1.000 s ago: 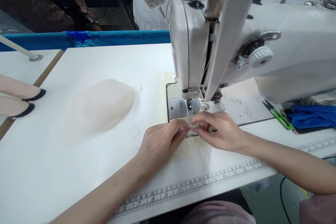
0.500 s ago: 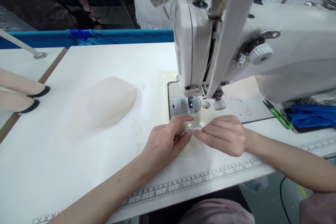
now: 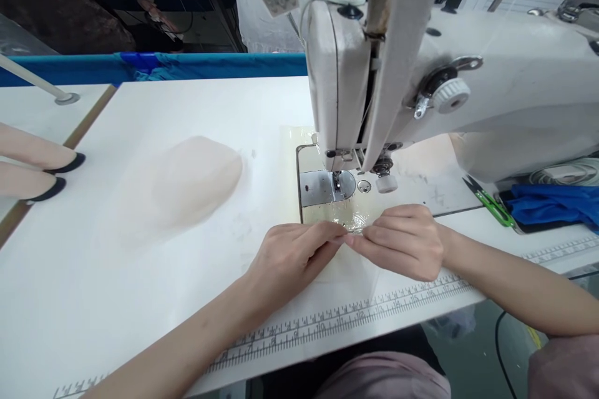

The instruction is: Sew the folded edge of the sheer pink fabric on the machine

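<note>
My left hand (image 3: 291, 259) and my right hand (image 3: 402, 242) meet just in front of the needle plate (image 3: 322, 187) of a white sewing machine (image 3: 374, 81). Both pinch the edge of a thin, nearly see-through piece of fabric (image 3: 349, 271) that lies flat on the table beneath them. The fingertips of the two hands almost touch. The presser foot (image 3: 337, 179) stands a little beyond the fingers, with nothing under it that I can make out.
A pale beige stack of fabric (image 3: 180, 187) lies to the left on the white table (image 3: 140, 287). Green thread snips (image 3: 489, 202) and blue cloth (image 3: 552, 209) sit at the right. A printed ruler (image 3: 327, 324) runs along the front edge. Two beige pieces with black tips (image 3: 42, 171) rest far left.
Both hands have drawn back a little toward me from the presser foot, still pinching the sheer fabric. The left index finger, stretched out before, has curled in.
</note>
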A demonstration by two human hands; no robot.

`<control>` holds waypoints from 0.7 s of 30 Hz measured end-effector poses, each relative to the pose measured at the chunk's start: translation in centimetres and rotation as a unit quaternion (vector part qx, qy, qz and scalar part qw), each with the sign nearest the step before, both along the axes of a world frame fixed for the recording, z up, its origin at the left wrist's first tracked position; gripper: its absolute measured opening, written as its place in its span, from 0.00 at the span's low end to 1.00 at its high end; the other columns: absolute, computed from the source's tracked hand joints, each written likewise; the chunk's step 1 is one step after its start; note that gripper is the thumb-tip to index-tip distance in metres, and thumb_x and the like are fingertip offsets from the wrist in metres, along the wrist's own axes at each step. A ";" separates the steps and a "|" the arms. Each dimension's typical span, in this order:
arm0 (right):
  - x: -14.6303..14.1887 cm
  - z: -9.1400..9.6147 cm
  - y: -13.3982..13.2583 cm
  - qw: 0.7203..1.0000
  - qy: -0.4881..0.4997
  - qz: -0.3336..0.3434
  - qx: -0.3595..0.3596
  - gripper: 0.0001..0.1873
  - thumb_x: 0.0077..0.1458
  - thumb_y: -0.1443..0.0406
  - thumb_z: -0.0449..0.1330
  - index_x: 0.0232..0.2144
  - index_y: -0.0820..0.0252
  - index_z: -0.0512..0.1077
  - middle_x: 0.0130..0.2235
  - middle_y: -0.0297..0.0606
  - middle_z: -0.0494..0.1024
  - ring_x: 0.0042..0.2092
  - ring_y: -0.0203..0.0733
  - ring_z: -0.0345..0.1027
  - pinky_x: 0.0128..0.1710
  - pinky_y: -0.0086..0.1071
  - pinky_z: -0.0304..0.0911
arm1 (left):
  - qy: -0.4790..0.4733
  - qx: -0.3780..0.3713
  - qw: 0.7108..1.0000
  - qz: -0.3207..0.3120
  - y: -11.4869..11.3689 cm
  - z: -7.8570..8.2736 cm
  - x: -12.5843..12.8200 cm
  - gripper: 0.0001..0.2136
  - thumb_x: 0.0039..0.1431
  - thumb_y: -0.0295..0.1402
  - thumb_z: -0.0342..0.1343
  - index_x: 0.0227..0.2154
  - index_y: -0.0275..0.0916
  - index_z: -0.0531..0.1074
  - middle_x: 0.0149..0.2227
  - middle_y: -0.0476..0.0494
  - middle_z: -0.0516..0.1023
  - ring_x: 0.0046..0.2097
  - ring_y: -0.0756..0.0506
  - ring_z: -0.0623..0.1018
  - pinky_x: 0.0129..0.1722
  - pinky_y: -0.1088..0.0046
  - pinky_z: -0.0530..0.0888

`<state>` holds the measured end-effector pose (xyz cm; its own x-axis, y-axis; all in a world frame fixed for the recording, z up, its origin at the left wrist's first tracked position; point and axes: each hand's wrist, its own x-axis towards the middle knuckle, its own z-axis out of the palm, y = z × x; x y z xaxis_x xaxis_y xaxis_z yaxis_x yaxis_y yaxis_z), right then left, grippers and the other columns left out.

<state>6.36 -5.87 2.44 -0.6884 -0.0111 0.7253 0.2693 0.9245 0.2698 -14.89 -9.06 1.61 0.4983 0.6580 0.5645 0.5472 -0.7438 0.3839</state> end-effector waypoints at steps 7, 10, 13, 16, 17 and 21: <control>0.1 0.0 -0.2 1.000 -0.008 0.016 0.025 0.03 0.49 0.71 0.67 0.30 0.67 0.77 0.22 0.29 0.73 0.24 0.28 0.63 0.19 0.26 0.60 | 0.025 0.014 0.999 -0.037 0.0 0.2 0.0 0.14 0.66 0.26 0.47 0.52 0.39 0.64 0.19 0.60 0.69 0.18 0.56 0.65 0.19 0.82 0.64; 0.1 -0.2 -0.1 0.999 -0.012 0.027 0.041 0.04 0.49 0.70 0.67 0.31 0.67 0.78 0.24 0.31 0.73 0.25 0.29 0.64 0.19 0.26 0.59 | 0.028 0.010 0.998 -0.053 0.1 0.0 -0.1 0.10 0.65 0.26 0.49 0.47 0.39 0.68 0.24 0.56 0.76 0.22 0.56 0.72 0.23 0.81 0.69; 0.1 -0.1 -0.1 0.998 -0.012 0.031 0.054 0.04 0.49 0.70 0.67 0.31 0.66 0.78 0.24 0.31 0.74 0.25 0.29 0.64 0.20 0.26 0.60 | 0.017 0.035 0.999 -0.030 0.0 -0.1 -0.1 0.05 0.64 0.27 0.51 0.41 0.36 0.70 0.25 0.54 0.77 0.23 0.55 0.74 0.24 0.80 0.70; 0.0 0.2 -0.2 0.997 -0.009 0.031 0.065 0.04 0.47 0.71 0.68 0.30 0.66 0.78 0.24 0.30 0.74 0.24 0.28 0.64 0.20 0.25 0.60 | 0.018 0.074 0.997 -0.016 -0.1 -0.2 0.0 0.05 0.63 0.26 0.54 0.40 0.35 0.71 0.21 0.55 0.74 0.20 0.55 0.72 0.22 0.79 0.69; 0.0 0.3 -0.2 0.997 -0.007 0.031 0.069 0.04 0.47 0.71 0.68 0.30 0.66 0.78 0.23 0.30 0.74 0.24 0.28 0.63 0.20 0.25 0.60 | 0.016 0.085 0.996 -0.014 -0.2 -0.1 0.0 0.05 0.62 0.25 0.54 0.40 0.34 0.71 0.21 0.55 0.74 0.20 0.55 0.72 0.21 0.79 0.68; 0.2 0.7 -0.4 0.996 0.001 0.030 0.082 0.03 0.48 0.72 0.67 0.29 0.65 0.78 0.23 0.31 0.73 0.24 0.29 0.63 0.19 0.25 0.58 | 0.006 0.101 0.995 -0.002 -0.8 0.9 0.2 0.04 0.61 0.24 0.54 0.37 0.35 0.72 0.20 0.55 0.73 0.19 0.55 0.70 0.21 0.79 0.67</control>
<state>6.53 -6.24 3.13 -0.6817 -0.1703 0.7115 0.2162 0.8822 0.4183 -14.72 -9.88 2.52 0.5083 0.5293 0.6794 0.5469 -0.8078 0.2201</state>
